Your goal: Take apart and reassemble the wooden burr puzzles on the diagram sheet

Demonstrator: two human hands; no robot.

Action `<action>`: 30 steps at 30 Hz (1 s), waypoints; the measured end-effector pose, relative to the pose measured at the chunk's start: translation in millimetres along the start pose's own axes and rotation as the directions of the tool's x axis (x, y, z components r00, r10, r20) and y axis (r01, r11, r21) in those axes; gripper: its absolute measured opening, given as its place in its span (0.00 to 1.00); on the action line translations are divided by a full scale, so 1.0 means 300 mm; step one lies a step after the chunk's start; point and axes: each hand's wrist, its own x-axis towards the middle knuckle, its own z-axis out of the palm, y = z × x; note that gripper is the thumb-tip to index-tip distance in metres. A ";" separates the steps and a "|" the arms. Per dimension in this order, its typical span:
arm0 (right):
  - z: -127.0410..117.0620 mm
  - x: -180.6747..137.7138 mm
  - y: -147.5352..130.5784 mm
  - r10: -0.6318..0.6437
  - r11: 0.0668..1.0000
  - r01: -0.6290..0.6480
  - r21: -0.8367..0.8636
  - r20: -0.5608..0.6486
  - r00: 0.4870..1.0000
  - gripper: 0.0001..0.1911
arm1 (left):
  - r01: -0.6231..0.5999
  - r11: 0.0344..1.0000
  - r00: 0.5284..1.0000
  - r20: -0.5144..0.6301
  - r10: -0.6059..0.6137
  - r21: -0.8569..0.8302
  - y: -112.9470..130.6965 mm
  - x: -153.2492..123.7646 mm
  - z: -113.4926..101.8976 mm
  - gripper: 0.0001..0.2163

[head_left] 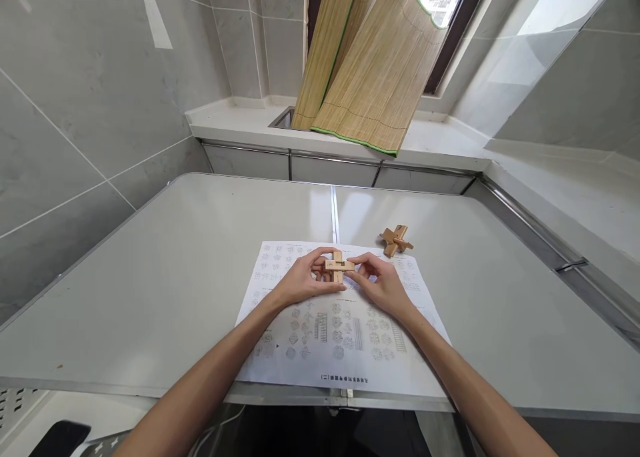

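Observation:
A small wooden interlocking puzzle [339,265], shaped like a cross of light bars, is held over the printed sheet. My left hand [307,275] grips it from the left, thumb at the lower end and fingers at the upper end. From the other side, my right hand [379,280] pinches the right end of the crossbar between thumb and fingers. Under both hands lies the paper sheet [320,367] with rows of small line drawings. Beyond my right hand, at the sheet's upper right edge, rests a second wooden puzzle [395,240] with several crossed pieces.
The pale folding table [200,243] has a seam down its middle. Behind it runs a white ledge [240,120] with a bamboo mat [375,77] leaning at the window. Grey tiled walls stand on both sides. A dark object [60,438] lies low at the left.

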 end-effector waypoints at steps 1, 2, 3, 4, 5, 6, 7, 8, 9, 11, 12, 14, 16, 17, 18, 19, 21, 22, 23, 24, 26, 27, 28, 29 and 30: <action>0.001 -0.001 0.001 -0.010 1.000 0.010 -0.008 -0.003 1.000 0.19 | -0.001 1.000 1.000 -0.001 0.001 0.007 0.001 0.000 0.000 0.33; 0.002 -0.003 0.002 -0.021 1.000 0.021 -0.017 -0.006 1.000 0.18 | -0.004 1.000 1.000 -0.003 0.004 0.014 0.002 0.000 0.001 0.32; 0.003 -0.004 0.003 -0.034 0.999 0.034 -0.028 -0.009 0.999 0.17 | -0.008 1.000 1.000 -0.004 0.008 0.021 0.003 -0.001 0.002 0.32; 0.003 -0.005 0.003 -0.048 0.998 0.048 -0.040 -0.010 0.999 0.17 | -0.011 1.000 1.000 -0.003 0.011 0.029 0.005 -0.001 0.003 0.32; 0.002 -0.006 0.003 -0.061 0.997 0.061 -0.053 -0.011 0.998 0.16 | -0.012 0.999 1.000 -0.001 0.012 0.039 0.006 -0.002 0.004 0.32; 0.001 -0.006 0.002 -0.073 0.995 0.072 -0.062 -0.013 0.997 0.15 | -0.011 0.999 1.000 0.002 0.011 0.050 0.007 -0.002 0.005 0.32; 0.000 -0.005 0.001 -0.079 0.995 0.077 -0.068 -0.014 0.997 0.15 | -0.010 0.998 1.000 0.005 0.009 0.061 0.009 -0.003 0.006 0.32; -0.002 -0.004 0.000 -0.077 0.995 0.076 -0.070 -0.014 0.997 0.15 | -0.010 0.997 1.000 0.005 0.009 0.074 0.010 -0.004 0.006 0.31; -0.003 -0.003 -0.001 -0.068 0.995 0.067 -0.067 -0.014 0.998 0.15 | -0.012 0.996 1.000 0.002 0.012 0.086 0.011 -0.004 0.007 0.31; -0.006 -0.001 -0.003 -0.037 0.998 0.037 -0.052 -0.009 0.999 0.16 | -0.021 0.995 1.000 -0.006 0.021 0.099 0.011 -0.005 0.007 0.31; -0.007 0.000 -0.004 -0.021 0.999 0.021 -0.041 -0.006 1.000 0.17 | -0.024 0.995 1.000 -0.010 0.025 0.101 0.011 -0.005 0.007 0.31; -0.007 0.001 -0.005 0.005 1.000 -0.005 -0.015 0.003 1.000 0.17 | -0.023 0.995 1.000 -0.012 0.024 0.095 0.010 -0.005 0.007 0.31; -0.006 0.001 -0.005 0.024 1.000 -0.024 0.007 0.006 1.000 0.18 | -0.016 0.997 1.000 -0.008 0.017 0.082 0.010 -0.005 0.007 0.31; -0.006 0.002 -0.005 0.033 0.999 -0.033 0.014 0.006 0.999 0.18 | -0.012 0.997 1.000 -0.007 0.013 0.073 0.010 -0.005 0.007 0.31; -0.005 0.003 -0.006 0.041 0.999 -0.041 0.017 0.006 0.999 0.18 | -0.008 0.998 1.000 -0.006 0.009 0.063 0.010 -0.005 0.007 0.31; -0.004 0.004 -0.006 0.049 0.999 -0.049 0.018 0.007 0.999 0.18 | -0.005 0.999 1.000 -0.009 0.006 0.052 0.010 -0.004 0.007 0.31; -0.004 0.008 -0.006 0.057 0.998 -0.057 0.025 0.001 0.998 0.17 | 0.003 1.000 1.000 -0.028 -0.002 0.031 0.008 -0.002 0.007 0.32; -0.004 0.010 -0.006 0.057 0.998 -0.056 0.033 -0.008 0.998 0.18 | 0.011 1.000 0.999 -0.048 -0.010 0.023 0.006 0.000 0.006 0.32; -0.004 0.012 -0.006 0.055 0.998 -0.054 0.042 -0.020 0.998 0.19 | 0.020 1.000 0.997 -0.076 -0.019 0.015 0.003 0.002 0.005 0.32; -0.004 0.012 -0.007 0.052 0.998 -0.050 0.048 -0.029 0.998 0.19 | 0.029 1.000 0.994 -0.110 -0.029 0.004 -0.001 0.005 0.004 0.33; -0.004 0.009 -0.009 0.038 0.998 -0.037 0.044 -0.025 0.999 0.18 | 0.040 0.999 0.982 -0.185 -0.044 -0.024 -0.008 0.012 0.002 0.33; -0.004 0.006 -0.011 0.026 0.999 -0.026 0.029 -0.002 1.000 0.17 | 0.042 0.998 0.974 -0.220 -0.050 -0.040 -0.011 0.016 0.001 0.33; -0.003 0.003 -0.014 0.006 1.000 -0.007 0.005 0.028 1.000 0.16 | 0.044 0.998 0.966 -0.252 -0.056 -0.055 -0.012 0.019 0.000 0.33; -0.002 -0.001 -0.016 -0.022 0.999 0.024 -0.029 0.066 0.998 0.15 | 0.045 0.997 0.958 -0.280 -0.062 -0.069 -0.013 0.021 -0.002 0.32; -0.001 -0.005 -0.018 -0.055 0.996 0.062 -0.069 0.107 0.993 0.15 | 0.047 0.996 0.950 -0.304 -0.069 -0.079 -0.013 0.023 -0.003 0.33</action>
